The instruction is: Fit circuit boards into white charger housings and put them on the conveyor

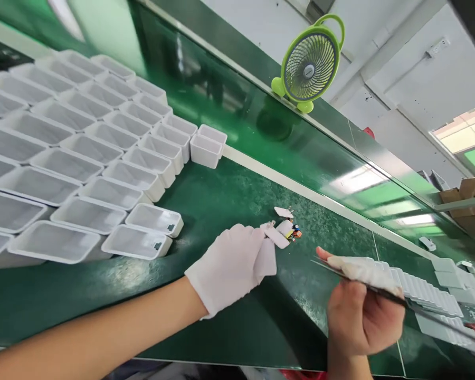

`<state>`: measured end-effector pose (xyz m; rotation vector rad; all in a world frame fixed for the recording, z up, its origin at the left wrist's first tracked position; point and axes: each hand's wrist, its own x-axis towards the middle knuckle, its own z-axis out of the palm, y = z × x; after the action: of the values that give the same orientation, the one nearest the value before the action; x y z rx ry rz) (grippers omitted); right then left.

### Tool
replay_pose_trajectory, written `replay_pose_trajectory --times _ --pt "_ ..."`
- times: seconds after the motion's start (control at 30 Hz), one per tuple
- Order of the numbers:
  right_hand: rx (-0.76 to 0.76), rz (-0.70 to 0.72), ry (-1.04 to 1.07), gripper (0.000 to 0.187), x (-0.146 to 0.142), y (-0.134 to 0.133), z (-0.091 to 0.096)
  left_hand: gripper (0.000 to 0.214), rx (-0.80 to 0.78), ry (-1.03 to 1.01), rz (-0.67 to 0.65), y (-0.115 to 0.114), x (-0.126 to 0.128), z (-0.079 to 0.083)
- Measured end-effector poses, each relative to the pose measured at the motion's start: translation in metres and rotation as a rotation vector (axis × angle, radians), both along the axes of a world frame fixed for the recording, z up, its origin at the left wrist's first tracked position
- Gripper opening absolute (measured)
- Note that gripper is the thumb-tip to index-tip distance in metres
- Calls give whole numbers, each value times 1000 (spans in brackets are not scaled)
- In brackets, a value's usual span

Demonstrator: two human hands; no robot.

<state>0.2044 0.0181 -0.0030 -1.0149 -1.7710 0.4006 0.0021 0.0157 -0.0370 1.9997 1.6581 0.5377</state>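
A person's two bare-armed hands work apart over a glossy dark-green surface [229, 195]. The left hand [231, 266], in a white fabric glove, is closed around a flat, white, rounded-corner panel [267, 259], pinching it near the fingertips. Just beyond those fingertips, from where I stand, is a small white assembly with yellow, blue and orange parts [287, 229]; whether the glove also grips it, I cannot tell. A loose-looking white tab with thin metal prongs [284, 212] sits just past it.

The right hand [366, 319] is closed on a long, thin, dark tool with a fine pointed tip [383, 294]; white material wraps a finger, its bare tip showing. The tool's point faces the left hand but is apart from the assembly.

Beyond and left of the gloved hand stand rows of open white plastic boxes [65, 163]; two near it hold small dark pieces. Right of the tool hand lie rows of thin white panels [423, 290]. Ahead, above both hands, a lime-green fan [309, 68] stands on a ledge.

The step in hand seems to be fine work on the assembly, the left hand steadying, the right ready with the tool. The next move would call for a still left grip and a careful, precise tip.
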Motion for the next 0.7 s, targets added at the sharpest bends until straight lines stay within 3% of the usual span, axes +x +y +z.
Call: replay_pose_trajectory --times 0.03,0.1,0.17,0.2,0.33,0.4,0.5,0.57,0.7 --pt "-33 -40 38 17 3 5 -3 14 48 77 -71 -1 1 -2" --pt "-119 -101 30 15 8 19 -9 36 93 158 -248 -4 1 -2" --pt "-190 -178 -181 20 14 33 -15 62 93 190 -371 -7 -1 4" --pt "-199 -216 -301 23 17 40 -18 64 87 195 -387 -8 -2 9" --pt "-274 -220 -565 22 21 57 -29 31 71 131 -388 -10 -9 32" --pt "-344 -177 -641 30 19 60 -34 32 73 64 -320 -12 -15 41" --pt "-414 -162 -789 44 14 62 -41 33 154 100 -30 -18 -33 49" --pt "-411 -174 -818 42 11 63 -43 35 229 220 136 -26 -53 48" --pt "-334 -184 -903 36 6 64 -41 35 320 598 205 -46 -97 34"
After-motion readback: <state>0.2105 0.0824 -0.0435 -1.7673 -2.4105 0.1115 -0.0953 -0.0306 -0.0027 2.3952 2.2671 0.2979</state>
